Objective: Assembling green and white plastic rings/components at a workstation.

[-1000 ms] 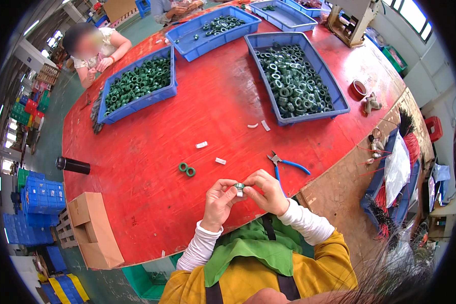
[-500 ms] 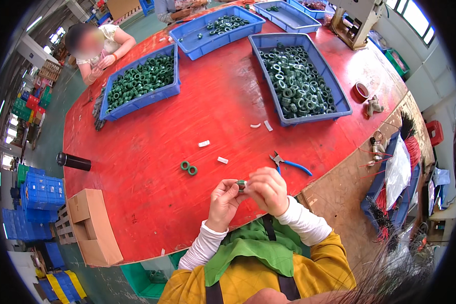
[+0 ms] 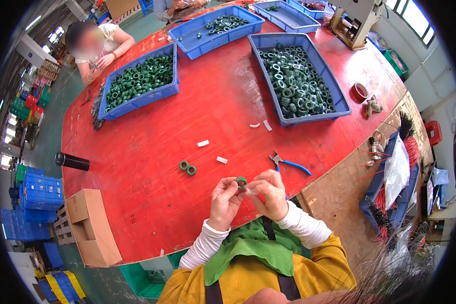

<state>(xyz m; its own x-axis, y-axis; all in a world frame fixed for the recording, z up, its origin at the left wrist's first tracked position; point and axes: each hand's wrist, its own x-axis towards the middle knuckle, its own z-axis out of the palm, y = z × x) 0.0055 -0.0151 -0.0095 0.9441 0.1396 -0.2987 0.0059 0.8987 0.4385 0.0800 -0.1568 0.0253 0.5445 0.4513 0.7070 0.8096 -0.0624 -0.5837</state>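
Between the thumb and fingers of my left hand [image 3: 225, 204] is a small green ring [image 3: 241, 181], held up above the near edge of the red table. My right hand [image 3: 269, 195] is pinched close beside the ring, and a small white piece shows at its fingertips, too small to make out fully. Two green rings [image 3: 188, 167] lie touching each other on the table, left of my hands. A short white piece [image 3: 221, 159] rests just beyond my hands, with another white piece [image 3: 202, 143] farther off. Blue-handled cutting pliers [image 3: 291, 164] lie beyond my right hand.
Blue trays heaped with green rings stand at the left [image 3: 142, 97] and right [image 3: 316, 117]. A black bottle [image 3: 72, 161] and a cardboard box [image 3: 97, 228] are at the left edge. A red tape roll [image 3: 360, 91] sits far right. A co-worker [image 3: 99, 48] sits at far left.
The green ring has turned so its round opening shows more. My right hand has shifted slightly downward beside it.
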